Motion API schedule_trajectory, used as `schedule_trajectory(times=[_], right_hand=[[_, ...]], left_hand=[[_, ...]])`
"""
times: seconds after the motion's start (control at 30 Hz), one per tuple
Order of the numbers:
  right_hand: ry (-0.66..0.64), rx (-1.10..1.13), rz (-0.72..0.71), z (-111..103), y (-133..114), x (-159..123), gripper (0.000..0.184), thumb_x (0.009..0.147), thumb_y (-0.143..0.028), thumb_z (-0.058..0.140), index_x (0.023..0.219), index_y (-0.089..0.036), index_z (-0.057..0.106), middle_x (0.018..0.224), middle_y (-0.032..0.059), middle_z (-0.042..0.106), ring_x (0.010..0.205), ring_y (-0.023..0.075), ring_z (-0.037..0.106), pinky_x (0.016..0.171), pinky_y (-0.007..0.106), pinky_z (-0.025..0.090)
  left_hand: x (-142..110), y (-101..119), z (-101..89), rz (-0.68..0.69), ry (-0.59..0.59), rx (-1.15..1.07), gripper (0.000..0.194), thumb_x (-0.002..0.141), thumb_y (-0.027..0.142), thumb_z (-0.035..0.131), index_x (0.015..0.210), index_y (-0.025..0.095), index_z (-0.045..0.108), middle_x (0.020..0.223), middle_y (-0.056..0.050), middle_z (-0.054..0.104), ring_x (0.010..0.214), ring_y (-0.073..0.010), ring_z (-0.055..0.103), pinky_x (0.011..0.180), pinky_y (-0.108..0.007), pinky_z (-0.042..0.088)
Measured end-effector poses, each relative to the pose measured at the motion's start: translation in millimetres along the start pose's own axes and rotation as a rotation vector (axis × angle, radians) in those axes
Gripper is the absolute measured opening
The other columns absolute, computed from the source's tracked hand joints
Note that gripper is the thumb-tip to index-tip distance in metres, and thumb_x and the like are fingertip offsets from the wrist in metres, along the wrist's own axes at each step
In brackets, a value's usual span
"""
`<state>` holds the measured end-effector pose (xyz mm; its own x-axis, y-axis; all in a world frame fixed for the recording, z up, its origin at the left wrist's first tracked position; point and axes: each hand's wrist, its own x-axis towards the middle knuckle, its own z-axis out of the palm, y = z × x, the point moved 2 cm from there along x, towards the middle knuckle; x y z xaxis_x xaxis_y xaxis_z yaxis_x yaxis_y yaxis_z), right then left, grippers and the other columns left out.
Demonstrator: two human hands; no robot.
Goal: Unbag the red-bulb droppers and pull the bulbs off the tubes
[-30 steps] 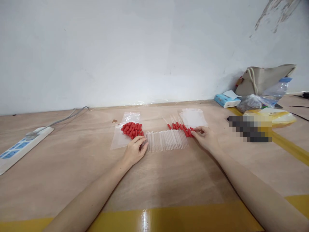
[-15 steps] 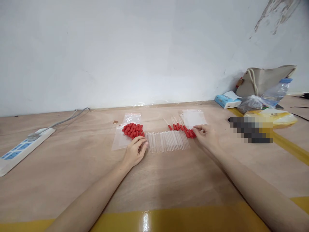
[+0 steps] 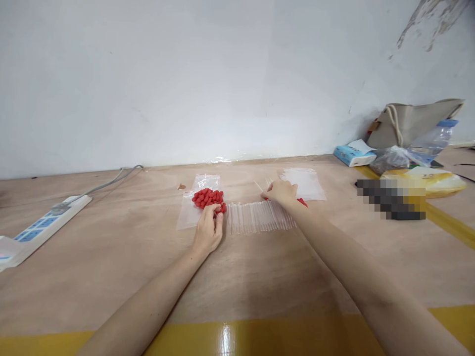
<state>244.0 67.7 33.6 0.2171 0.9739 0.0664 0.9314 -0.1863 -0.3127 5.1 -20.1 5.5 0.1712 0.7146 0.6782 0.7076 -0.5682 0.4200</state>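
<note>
My left hand is closed at the near edge of a pile of red rubber bulbs, its fingertips against one bulb. Right of it, thin clear tubes lie side by side in a row. Beyond the row, my right hand pinches at the leftmost dropper, a thin tube with a red bulb on its near end. This hand covers most of the other droppers. A few red bulbs show to the right of its wrist.
Clear plastic bags lie under and behind the bulb pile, and more bags lie at back right. A power strip is at left. Tissue pack, bottle, canvas bag and yellow package crowd the right.
My right hand has moved left, from the right end of the red-bulbed droppers to their left end. My left hand has shifted from the tubes' left end to the bulb pile's edge.
</note>
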Motion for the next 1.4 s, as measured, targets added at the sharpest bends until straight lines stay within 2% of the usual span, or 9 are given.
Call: schedule_trajectory(times=[0.2, 0.4, 0.47, 0.57, 0.63, 0.73, 0.87, 1.03, 1.4], right_hand=[[0.026, 0.017, 0.006, 4.1, -6.8, -0.3, 0.017, 0.058, -0.029, 0.063, 0.071, -0.017, 0.066, 0.081, 0.0100, 0.063, 0.090, 0.0286, 0.053, 0.078, 0.042, 0.030], [0.058, 0.130, -0.017, -11.1, 3.2, -13.4, 0.021, 0.073, -0.035, 0.049, 0.074, -0.021, 0.064, 0.079, 0.0063, 0.064, 0.083, 0.0236, 0.055, 0.077, 0.040, 0.031], [0.082, 0.184, -0.113, -14.5, 11.9, -30.9, 0.021, 0.079, -0.036, 0.044, 0.079, -0.023, 0.061, 0.081, 0.0021, 0.065, 0.078, 0.0177, 0.056, 0.076, 0.034, 0.032], [0.278, 0.237, -0.495, -14.5, 23.9, -68.8, 0.017, 0.083, -0.031, 0.044, 0.084, -0.021, 0.058, 0.086, 0.0020, 0.065, 0.081, 0.0168, 0.055, 0.078, 0.033, 0.029], [0.372, 0.189, -0.668, -9.4, 31.2, -93.3, 0.016, 0.085, -0.030, 0.045, 0.081, -0.021, 0.058, 0.083, 0.0020, 0.065, 0.081, 0.0165, 0.054, 0.081, 0.034, 0.026], [0.420, 0.159, -0.819, -1.8, 34.9, -117.0, 0.014, 0.085, -0.026, 0.047, 0.079, -0.021, 0.058, 0.075, 0.0004, 0.064, 0.075, 0.0144, 0.052, 0.081, 0.034, 0.025], [0.428, 0.165, -0.937, 2.7, 27.0, -128.0, 0.013, 0.084, -0.022, 0.047, 0.080, -0.021, 0.060, 0.072, -0.0006, 0.064, 0.074, 0.0132, 0.051, 0.081, 0.033, 0.025], [0.482, 0.155, -0.955, 7.9, 20.1, -133.1, 0.012, 0.084, -0.026, 0.051, 0.087, -0.022, 0.061, 0.072, 0.0000, 0.065, 0.072, 0.0132, 0.051, 0.081, 0.034, 0.025], [0.479, 0.149, -0.985, 8.3, 24.4, -134.9, 0.014, 0.083, -0.028, 0.052, 0.077, -0.026, 0.065, 0.061, -0.0039, 0.062, 0.069, 0.0117, 0.047, 0.085, 0.037, 0.022]], left_hand=[[1.3, 0.4, 1.0, 0.003, -0.027, -0.003, 0.021, 0.085, 0.020, 0.043, 0.105, 0.016, 0.044, 0.095, -0.007, 0.054, 0.082, -0.0159, 0.054, 0.071, -0.030, 0.046], [1.8, 3.5, -2.0, 0.053, -0.042, 0.025, 0.020, 0.084, 0.019, 0.044, 0.103, 0.017, 0.048, 0.096, -0.008, 0.054, 0.089, -0.0183, 0.052, 0.079, -0.034, 0.045], [2.5, 6.8, -3.7, 0.109, -0.021, 0.074, 0.023, 0.082, 0.020, 0.047, 0.105, 0.017, 0.049, 0.100, -0.009, 0.054, 0.095, -0.0209, 0.050, 0.085, -0.038, 0.042], [3.0, 12.8, -5.4, 0.192, 0.011, 0.148, 0.035, 0.081, 0.022, 0.050, 0.116, 0.018, 0.048, 0.110, -0.011, 0.052, 0.104, -0.0244, 0.046, 0.092, -0.043, 0.037], [2.0, 17.5, -4.7, 0.259, -0.010, 0.170, 0.041, 0.080, 0.023, 0.051, 0.121, 0.018, 0.045, 0.116, -0.012, 0.050, 0.108, -0.0253, 0.044, 0.094, -0.044, 0.036], [-2.2, 26.1, -1.3, 0.374, -0.069, 0.199, 0.038, 0.080, 0.027, 0.054, 0.117, 0.023, 0.051, 0.114, -0.010, 0.054, 0.107, -0.0247, 0.046, 0.090, -0.043, 0.037], [-9.7, 38.6, 4.3, 0.499, -0.113, 0.227, 0.021, 0.081, 0.028, 0.055, 0.101, 0.028, 0.061, 0.089, -0.003, 0.064, 0.089, -0.0190, 0.054, 0.086, -0.041, 0.035], [-12.4, 47.4, 6.9, 0.533, -0.146, 0.229, 0.012, 0.082, 0.023, 0.053, 0.090, 0.024, 0.062, 0.069, 0.001, 0.062, 0.071, -0.0137, 0.052, 0.082, -0.037, 0.034], [-13.5, 50.6, 0.1, 0.543, -0.122, 0.227, 0.010, 0.081, 0.020, 0.053, 0.082, 0.023, 0.062, 0.061, 0.002, 0.059, 0.066, -0.0136, 0.050, 0.080, -0.039, 0.031]])
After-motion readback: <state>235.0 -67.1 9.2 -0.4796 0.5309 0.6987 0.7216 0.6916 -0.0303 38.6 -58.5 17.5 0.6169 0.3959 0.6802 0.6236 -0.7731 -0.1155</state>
